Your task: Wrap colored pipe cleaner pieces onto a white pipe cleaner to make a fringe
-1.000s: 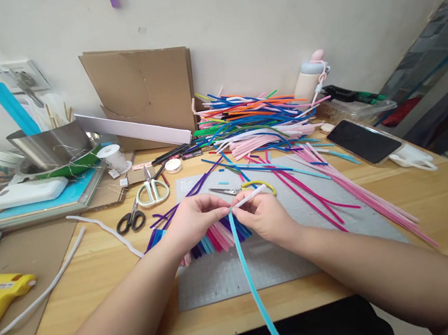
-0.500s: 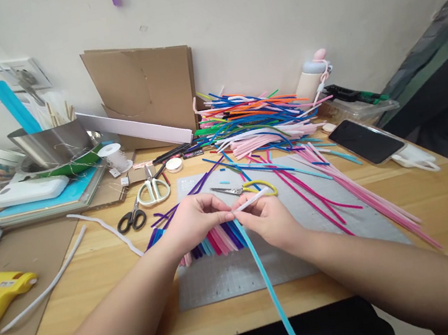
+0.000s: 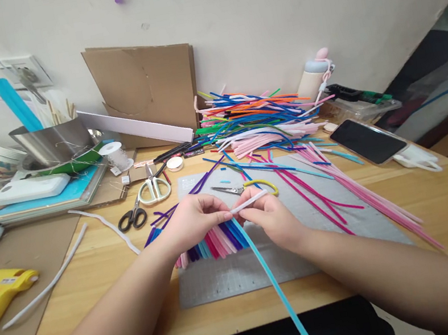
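Observation:
My left hand is closed, thumb and finger pinching a white pipe cleaner near its free right end. A row of short pipe cleaners in pink, purple, blue and magenta hangs side by side below that hand. Directly beside it, my right hand is closed around the top of a long light blue pipe cleaner, where it meets the white one. The blue length trails down toward my lap. Fingers partly hide the joint. Yellow-handled scissors lie just behind my right hand on the grey cutting mat.
A heap of coloured pipe cleaners lies by the wall, with pink ones spread rightward. A phone rests at right. White scissors, black scissors and a yellow glue gun are at left.
The light blue pipe cleaner's lower end has swung slightly right. My right thumb has moved a little away from my left fingertips, and more of the white end shows.

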Motion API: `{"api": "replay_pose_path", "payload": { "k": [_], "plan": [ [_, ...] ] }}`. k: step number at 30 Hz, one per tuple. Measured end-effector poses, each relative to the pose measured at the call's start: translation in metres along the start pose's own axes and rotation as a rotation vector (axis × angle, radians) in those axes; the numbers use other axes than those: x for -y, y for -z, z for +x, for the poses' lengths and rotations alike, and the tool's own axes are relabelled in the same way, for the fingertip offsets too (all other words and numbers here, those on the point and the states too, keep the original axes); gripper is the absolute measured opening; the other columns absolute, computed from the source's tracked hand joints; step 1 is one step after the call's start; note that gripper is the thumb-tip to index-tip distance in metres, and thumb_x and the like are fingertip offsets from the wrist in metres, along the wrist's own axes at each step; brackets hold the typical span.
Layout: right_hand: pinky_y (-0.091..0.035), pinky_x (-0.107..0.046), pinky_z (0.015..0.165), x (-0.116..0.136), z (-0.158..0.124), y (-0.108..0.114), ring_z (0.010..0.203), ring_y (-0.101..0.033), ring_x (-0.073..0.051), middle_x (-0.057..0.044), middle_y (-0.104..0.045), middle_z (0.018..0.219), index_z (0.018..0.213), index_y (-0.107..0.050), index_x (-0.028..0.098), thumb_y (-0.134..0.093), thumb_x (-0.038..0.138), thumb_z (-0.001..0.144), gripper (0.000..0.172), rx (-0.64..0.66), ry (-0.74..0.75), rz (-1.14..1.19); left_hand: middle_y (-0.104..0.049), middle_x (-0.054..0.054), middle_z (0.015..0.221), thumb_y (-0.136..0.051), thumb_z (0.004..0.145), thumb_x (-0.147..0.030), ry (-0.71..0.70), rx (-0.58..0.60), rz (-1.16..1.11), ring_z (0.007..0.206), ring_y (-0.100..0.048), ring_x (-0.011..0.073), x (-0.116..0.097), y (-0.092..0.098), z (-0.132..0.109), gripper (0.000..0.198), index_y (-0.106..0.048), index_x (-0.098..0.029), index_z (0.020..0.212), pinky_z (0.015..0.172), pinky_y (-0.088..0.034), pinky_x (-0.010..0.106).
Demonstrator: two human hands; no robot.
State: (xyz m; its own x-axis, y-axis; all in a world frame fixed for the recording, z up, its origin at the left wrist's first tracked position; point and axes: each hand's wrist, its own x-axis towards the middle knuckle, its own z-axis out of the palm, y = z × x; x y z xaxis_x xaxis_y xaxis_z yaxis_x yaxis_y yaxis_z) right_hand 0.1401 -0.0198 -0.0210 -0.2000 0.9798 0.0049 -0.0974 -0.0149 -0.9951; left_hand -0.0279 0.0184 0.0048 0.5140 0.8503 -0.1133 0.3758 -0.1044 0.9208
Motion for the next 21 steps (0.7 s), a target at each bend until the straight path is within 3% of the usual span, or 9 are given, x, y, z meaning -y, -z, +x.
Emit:
{"api": "replay_pose_path", "payload": {
  "k": [12,15,21],
  "plan": [
    [-0.039,-0.026,0.062,-0.007,0.0,-0.004,0.067,-0.049,-0.013,0.001,-0.052,0.072,0.077,-0.051,0.018,-0.054,0.032,0.075,0.014,0.13,-0.115,-0.073,-0.058,0.001,0.071,-0.057,0.071,-0.025,-0.092,-0.066,0.022,0.067,-0.052,0.0123,0.004,0.0,0.006,0.013,-0.06,-0.014,0.066,0.064,-0.04,0.024],
    [-0.038,-0.025,0.057,-0.008,0.0,-0.003,0.061,-0.048,-0.011,0.002,-0.05,0.067,0.073,-0.051,0.018,-0.053,0.034,0.077,0.017,0.179,-0.101,-0.093,-0.055,-0.001,0.066,-0.056,0.072,-0.025,-0.085,-0.095,0.031,0.065,-0.05,0.0115,0.005,-0.001,0.006,0.013,-0.058,-0.014,0.066,0.063,-0.039,0.023],
    [-0.036,-0.025,0.055,-0.01,0.002,0.002,0.053,-0.049,-0.011,0.002,-0.051,0.055,0.065,-0.049,0.017,-0.044,0.034,0.084,0.025,0.159,-0.089,-0.215,-0.058,-0.001,0.065,-0.059,0.071,-0.031,-0.065,-0.184,-0.034,0.062,-0.051,0.012,0.01,-0.003,0.008,0.017,-0.06,-0.014,0.07,0.063,-0.041,0.023]
  ]
}}
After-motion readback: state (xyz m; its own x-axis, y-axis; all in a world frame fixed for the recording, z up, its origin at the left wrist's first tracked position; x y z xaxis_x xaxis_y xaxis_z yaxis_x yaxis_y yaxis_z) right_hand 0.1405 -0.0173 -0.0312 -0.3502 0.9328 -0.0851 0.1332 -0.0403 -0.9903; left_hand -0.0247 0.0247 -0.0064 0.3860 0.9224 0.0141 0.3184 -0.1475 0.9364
